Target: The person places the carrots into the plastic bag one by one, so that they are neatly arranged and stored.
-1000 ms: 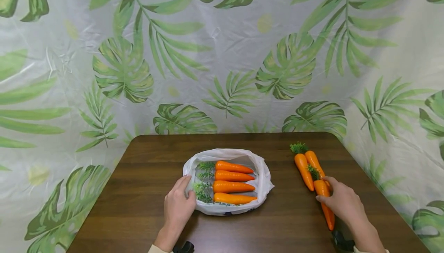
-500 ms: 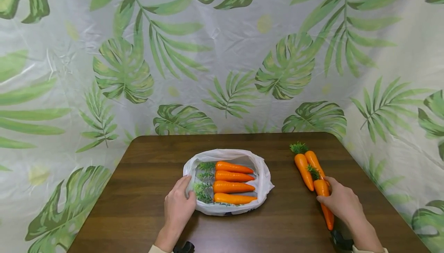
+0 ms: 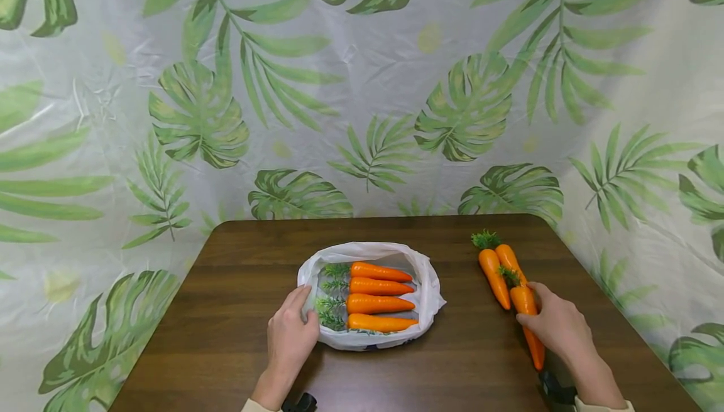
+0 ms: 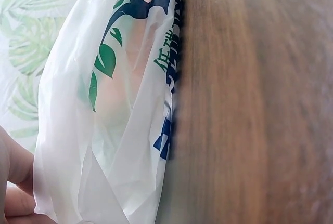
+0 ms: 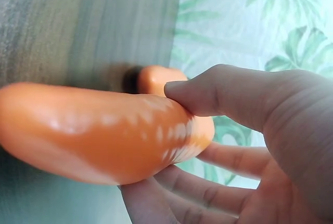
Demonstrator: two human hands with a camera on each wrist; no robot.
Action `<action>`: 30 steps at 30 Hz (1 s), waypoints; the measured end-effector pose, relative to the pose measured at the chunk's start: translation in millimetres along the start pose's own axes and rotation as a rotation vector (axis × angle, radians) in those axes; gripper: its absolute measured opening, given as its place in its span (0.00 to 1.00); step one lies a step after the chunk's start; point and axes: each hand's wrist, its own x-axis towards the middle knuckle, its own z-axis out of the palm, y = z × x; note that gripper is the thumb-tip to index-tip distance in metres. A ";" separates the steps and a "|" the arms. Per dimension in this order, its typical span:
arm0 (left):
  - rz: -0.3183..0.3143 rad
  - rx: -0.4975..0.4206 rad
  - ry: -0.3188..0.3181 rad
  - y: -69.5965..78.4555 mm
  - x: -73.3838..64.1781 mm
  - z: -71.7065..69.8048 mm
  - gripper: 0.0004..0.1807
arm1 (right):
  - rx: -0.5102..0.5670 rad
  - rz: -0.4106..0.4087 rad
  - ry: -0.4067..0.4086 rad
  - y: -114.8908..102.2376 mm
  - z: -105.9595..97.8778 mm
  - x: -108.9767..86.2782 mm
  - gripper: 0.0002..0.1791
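Note:
A white plastic bag (image 3: pixel 434 299), its mouth spread open, lies mid-table with several orange carrots (image 3: pixel 381 304) inside, side by side, green tops to the left. My left hand (image 3: pixel 291 330) holds the bag's left rim between thumb and fingers; printed green leaves and dark blue marks show on the bag (image 4: pixel 130 130) in the left wrist view. At the right, my right hand (image 3: pixel 560 323) pinches a carrot (image 3: pixel 523 302) near its leafy end, the tip pointing toward me. The right wrist view shows thumb and fingers on opposite sides of that carrot (image 5: pixel 88 133).
Two more carrots (image 3: pixel 494 277) lie just beyond the right hand, close together, tops toward the back. The dark wooden table (image 3: pixel 254 245) has rounded far corners. A leaf-patterned sheet (image 3: pixel 373 85) hangs behind it.
My right hand and the pinched carrot have shifted slightly away from me, toward the back of the table. The left hand and the bag keep their places.

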 end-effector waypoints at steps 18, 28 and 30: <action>-0.007 -0.019 -0.008 1.5 -0.4 -2.2 0.23 | 0.003 -0.068 0.097 -23.9 -11.4 -4.2 0.43; 0.028 -0.020 0.024 0.8 0.5 -1.0 0.24 | 0.008 -0.122 0.138 -42.3 -15.6 -2.3 0.42; 0.029 -0.022 0.026 1.4 0.3 -1.4 0.24 | 0.005 -0.129 0.139 -46.4 -16.4 -1.6 0.42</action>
